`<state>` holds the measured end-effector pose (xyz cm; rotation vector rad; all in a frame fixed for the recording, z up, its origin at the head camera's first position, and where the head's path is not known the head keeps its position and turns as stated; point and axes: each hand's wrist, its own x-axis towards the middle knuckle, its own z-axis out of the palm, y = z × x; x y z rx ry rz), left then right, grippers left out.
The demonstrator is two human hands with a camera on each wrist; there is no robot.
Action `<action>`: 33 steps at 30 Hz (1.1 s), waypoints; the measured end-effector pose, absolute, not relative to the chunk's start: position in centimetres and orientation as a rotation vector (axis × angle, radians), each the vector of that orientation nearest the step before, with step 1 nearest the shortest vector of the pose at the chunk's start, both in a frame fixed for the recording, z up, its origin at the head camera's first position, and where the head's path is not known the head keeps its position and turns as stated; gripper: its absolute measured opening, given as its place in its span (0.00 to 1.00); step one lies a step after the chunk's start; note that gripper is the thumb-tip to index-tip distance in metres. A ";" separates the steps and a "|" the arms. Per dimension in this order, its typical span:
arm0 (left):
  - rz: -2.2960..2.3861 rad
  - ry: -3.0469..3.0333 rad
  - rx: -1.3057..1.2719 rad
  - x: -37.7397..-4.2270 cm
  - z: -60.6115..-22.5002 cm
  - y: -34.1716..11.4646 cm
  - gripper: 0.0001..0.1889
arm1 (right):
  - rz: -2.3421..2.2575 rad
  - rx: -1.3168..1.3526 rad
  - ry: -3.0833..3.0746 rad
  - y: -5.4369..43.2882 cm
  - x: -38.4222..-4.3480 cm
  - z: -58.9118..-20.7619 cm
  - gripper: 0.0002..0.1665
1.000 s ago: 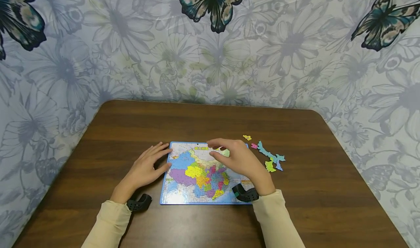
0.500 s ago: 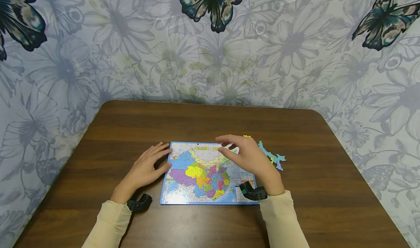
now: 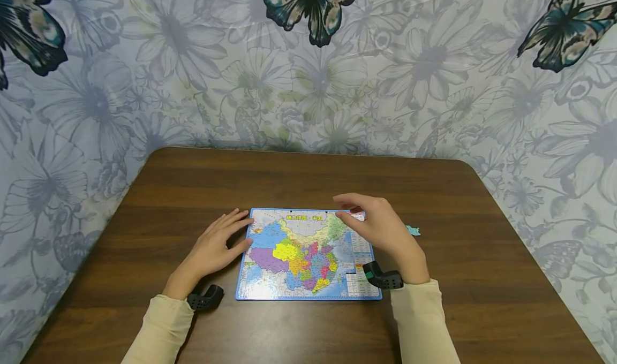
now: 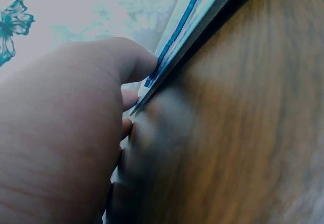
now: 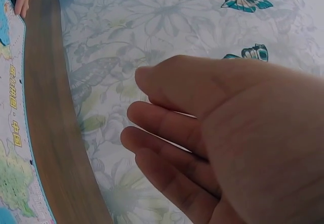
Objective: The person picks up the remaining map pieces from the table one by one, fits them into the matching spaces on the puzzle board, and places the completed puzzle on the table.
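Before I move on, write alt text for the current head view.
A person's left hand touches the left edge of a colorful map puzzle on a wooden table; the right hand, holding nothing visible, hovers near its far right corner. A blue piece peeks past that hand, a floral backdrop behind.

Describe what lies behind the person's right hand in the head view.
Past the right hand, the map board and the end of a light-blue piece show. Part of the board's right edge is covered, as is anything else behind the hand.
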<state>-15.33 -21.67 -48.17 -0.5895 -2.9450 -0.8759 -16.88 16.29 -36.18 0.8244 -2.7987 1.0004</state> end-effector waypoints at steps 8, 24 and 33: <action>-0.878 -2.943 -0.591 -15.2 -48.0 -21.6 0.31 | 1.002 0.759 -2.841 17.3 -17.2 -36.5 0.20; -0.884 -2.954 -0.590 -15.4 -48.1 -21.7 0.31 | 0.973 0.604 -2.878 19.7 -17.9 -36.9 0.20; -0.883 -2.952 -0.596 -15.5 -48.1 -21.7 0.31 | 1.025 0.499 -2.871 21.0 -18.3 -37.5 0.23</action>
